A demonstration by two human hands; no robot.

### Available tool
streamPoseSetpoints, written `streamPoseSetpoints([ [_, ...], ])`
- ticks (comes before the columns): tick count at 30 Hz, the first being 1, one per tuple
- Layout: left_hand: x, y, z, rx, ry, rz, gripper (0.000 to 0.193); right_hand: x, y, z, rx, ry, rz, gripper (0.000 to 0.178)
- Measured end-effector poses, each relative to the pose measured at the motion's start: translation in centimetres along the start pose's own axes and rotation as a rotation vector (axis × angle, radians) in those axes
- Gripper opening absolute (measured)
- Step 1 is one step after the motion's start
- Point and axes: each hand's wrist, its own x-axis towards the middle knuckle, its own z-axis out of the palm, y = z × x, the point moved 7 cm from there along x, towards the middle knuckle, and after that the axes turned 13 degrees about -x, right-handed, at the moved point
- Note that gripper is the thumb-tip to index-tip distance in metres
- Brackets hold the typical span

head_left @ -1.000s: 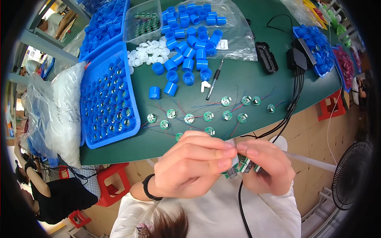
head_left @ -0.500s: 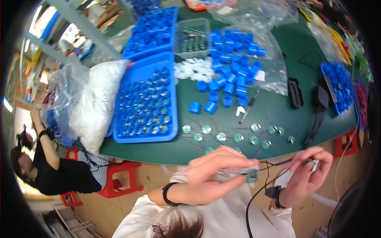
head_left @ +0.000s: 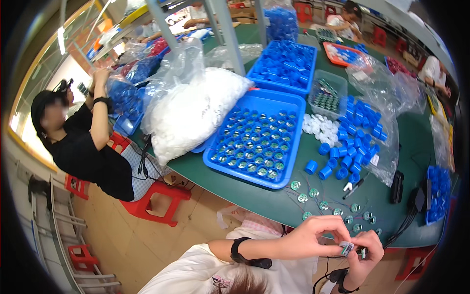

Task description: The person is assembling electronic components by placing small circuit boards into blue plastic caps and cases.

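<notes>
My left hand (head_left: pixel 316 237) pinches a small circuit board (head_left: pixel 346 248), green with a pale face, between thumb and forefinger. Close against it is my right hand (head_left: pixel 366 255), its fingers closed on a small part with a silvery edge (head_left: pixel 363 253), mostly covered by the fingers. Both hands are above the table's near edge. Just beyond them, several round green boards (head_left: pixel 355 208) with thin wires lie loose on the green table (head_left: pixel 235 185).
A blue tray (head_left: pixel 214 156) holds rows of blue cups with boards inside. Behind it stands a blue bin (head_left: pixel 310 81) of blue cups. Loose blue cups (head_left: pixel 346 161), white caps (head_left: pixel 320 128), a marker (head_left: pixel 353 189) and a white bag (head_left: pixel 196 112) surround it. A co-worker (head_left: pixel 88 142) sits left.
The view has swung left, so the table's contents sit farther right. My hands, apart before, have come together, each still holding its small piece.
</notes>
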Motion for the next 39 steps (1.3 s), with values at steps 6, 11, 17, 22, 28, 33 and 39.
streamPoseSetpoints([
  [6,-2.7,1.3,-0.4,0.092,0.044,0.103,0.017,-1.3,-1.6,1.1,-0.227,0.072,-0.038,0.016],
  [11,-5.8,2.0,-1.0,0.028,0.04,0.152,0.02,-1.2,-5.9,3.5,-0.191,-0.215,-0.053,0.021],
  [17,-10.0,3.5,-2.5,0.124,0.114,0.302,0.015,-1.8,-7.9,7.3,-0.072,-0.252,-0.021,0.013],
  [22,-13.0,4.8,-3.3,0.078,0.12,0.416,0.015,-2.0,-10.3,9.7,-0.099,-0.299,-0.174,0.014],
  [28,-14.6,5.6,-4.5,0.121,0.178,0.561,0.016,-1.3,-11.5,11.7,-0.225,-0.355,-0.241,0.014],
  [33,-15.1,6.4,-5.1,0.184,0.221,0.659,0.016,-0.5,-12.2,12.9,-0.183,-0.355,-0.31,0.01],
  [39,-14.7,7.7,-6.3,0.272,0.353,0.653,0.011,0.8,-9.8,13.7,-0.046,-0.518,-0.124,0.009],
])
